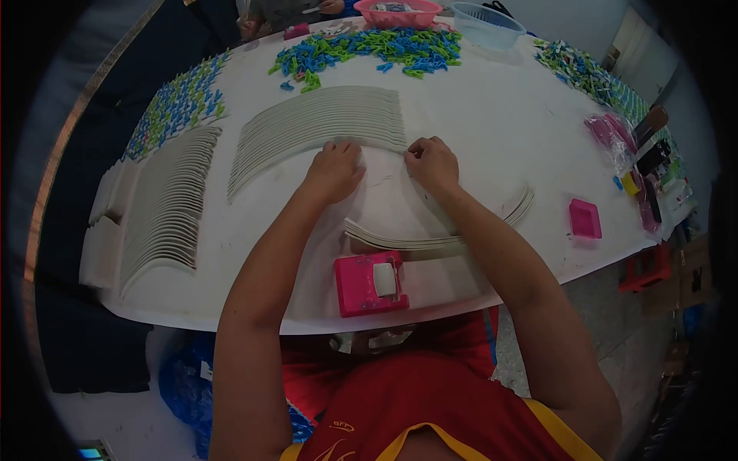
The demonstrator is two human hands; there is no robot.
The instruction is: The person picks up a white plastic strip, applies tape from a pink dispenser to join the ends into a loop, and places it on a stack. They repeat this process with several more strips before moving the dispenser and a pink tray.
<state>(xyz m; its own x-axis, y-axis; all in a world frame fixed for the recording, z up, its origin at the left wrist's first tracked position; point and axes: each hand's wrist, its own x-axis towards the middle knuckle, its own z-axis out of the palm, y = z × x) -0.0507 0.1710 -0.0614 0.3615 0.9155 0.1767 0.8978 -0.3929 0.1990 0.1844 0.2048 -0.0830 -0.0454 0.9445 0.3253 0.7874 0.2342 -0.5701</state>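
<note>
A row of thin off-white curved strips (323,115) lies side by side on the white table in front of me. My left hand (337,170) rests its fingertips on the near edge of this row, thumb apart from the fingers. At the row's right end, my right hand (433,163) has its thumb and forefinger closed on the tip of the nearest strip. Nearer to me, a few loose curved strips (415,244) lie partly under my right forearm. A pink tape dispenser (357,286) with a white roll stands by the front edge.
More strips (171,207) lie in a row at the left. Blue and green clips (369,50) are heaped at the back, near a pink basket (396,14) and a light blue basket (486,27). A small pink tray (584,219) sits at right. Another person's hand (330,7) shows at the far edge.
</note>
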